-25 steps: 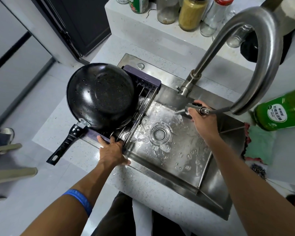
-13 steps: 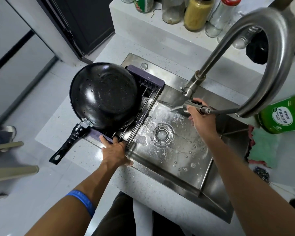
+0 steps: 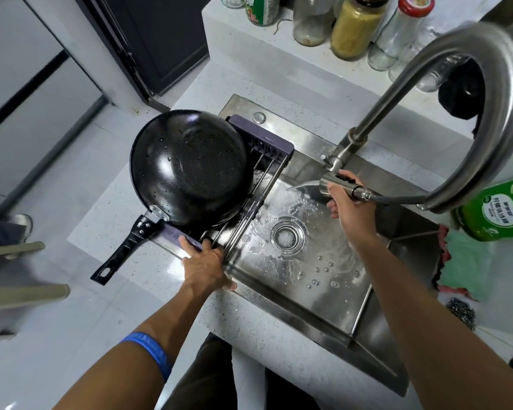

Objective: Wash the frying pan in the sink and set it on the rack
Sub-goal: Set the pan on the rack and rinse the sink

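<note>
A white speckled stone countertop [image 3: 148, 279] carries a stainless steel sink [image 3: 323, 294] set into it, with a purple-framed wire drying rack [image 3: 267, 145] laid across the sink's left end. To the right of the sink lie a green cloth with a red edge [image 3: 464, 266], a grey steel-wool scourer [image 3: 462, 312] and a green plastic bottle with a white label [image 3: 499, 208]. A raised white ledge [image 3: 249, 51] behind the sink holds a row of glass jars and bottles [image 3: 357, 25].
</note>
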